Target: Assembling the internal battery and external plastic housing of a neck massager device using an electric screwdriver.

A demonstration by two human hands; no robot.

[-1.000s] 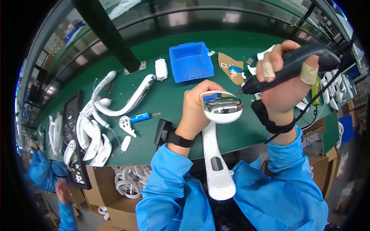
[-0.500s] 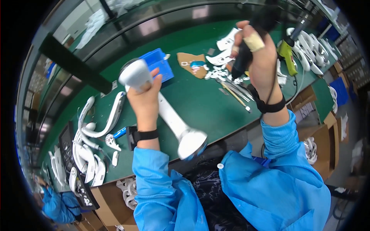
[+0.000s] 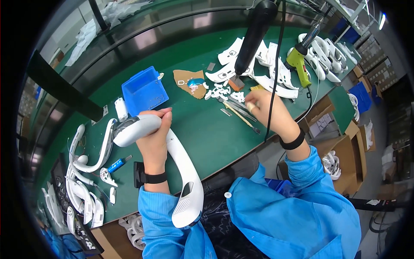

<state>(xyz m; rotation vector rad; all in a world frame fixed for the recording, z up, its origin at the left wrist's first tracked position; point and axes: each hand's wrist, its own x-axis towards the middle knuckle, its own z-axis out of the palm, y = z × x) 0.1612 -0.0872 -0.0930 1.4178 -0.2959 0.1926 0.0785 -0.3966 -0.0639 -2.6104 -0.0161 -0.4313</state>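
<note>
Leftmost, white parts point(image 3: 79, 196) lie piled on the green bench point(image 3: 207, 142), with a blue tool point(image 3: 117, 165) and a blue bin point(image 3: 140, 88) to their right. The left hand point(image 3: 153, 146) is wrapped round the head of the white handset point(image 3: 184, 166), whose handle slants down past the bench edge; held at one end only, it could slip if the grip slackens. Further right, small clips point(image 3: 220, 92) lie near a brush point(image 3: 238, 115) and tweezers point(image 3: 243, 108). The black driver point(image 3: 254, 36) hangs over white shells point(image 3: 276, 84); a swing might knock them. The right hand point(image 3: 274, 112) has its fingers bent just by the tweezers; whether they pinch anything, I cannot tell. A black cable point(image 3: 276, 64) crosses in front of it and could snag the wrist. Beyond lies a green gun point(image 3: 297, 60). Half a second ago the right hand held the driver; now it is free of it, lower and near the tweezers, and the handset's handle drops more steeply
</note>
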